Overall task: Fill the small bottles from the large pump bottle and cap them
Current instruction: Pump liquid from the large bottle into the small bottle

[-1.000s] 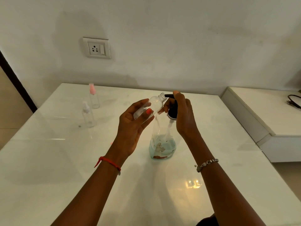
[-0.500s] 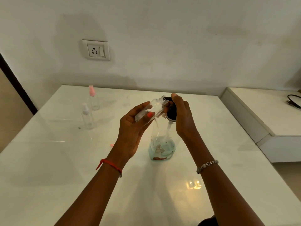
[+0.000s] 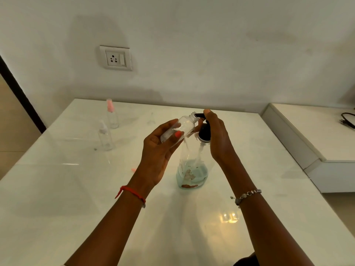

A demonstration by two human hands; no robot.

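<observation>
Low in the frame my two forearms come up from the bottom edge, a red thread (image 3: 132, 192) round my left wrist and a beaded bracelet (image 3: 247, 194) on my right, over the glossy white counter (image 3: 76, 189). Just above them, at centre, the pump bottle (image 3: 192, 169) stands upright on the counter, with pale blue liquid low in its clear body and brownish patches on its wall. A small pink scrap (image 3: 133, 169) lies on the counter to its left, half hidden by my left wrist. My left grip (image 3: 159, 150) is closed round a small bottle (image 3: 182, 127), thumb across its front; the bottle is uncapped and tilted, its open neck pointing up and right to meet the tip of the black spout (image 3: 199, 115) (I cannot tell whether anything is inside it). My right grip (image 3: 219, 139) wraps the black pump head (image 3: 204, 131) from the right, with one fingertip on top of it. Farther back, in the upper left part of the counter, two more small bottles stand upright and near each other: a white-capped bottle (image 3: 104, 138) and, behind it, a pink-capped bottle (image 3: 112, 116). At the right edge of the frame a lower white ledge (image 3: 317, 131) carries a dark cable (image 3: 347, 120). On the wall (image 3: 211, 54) behind, upper left, sits a socket plate (image 3: 115, 58).
</observation>
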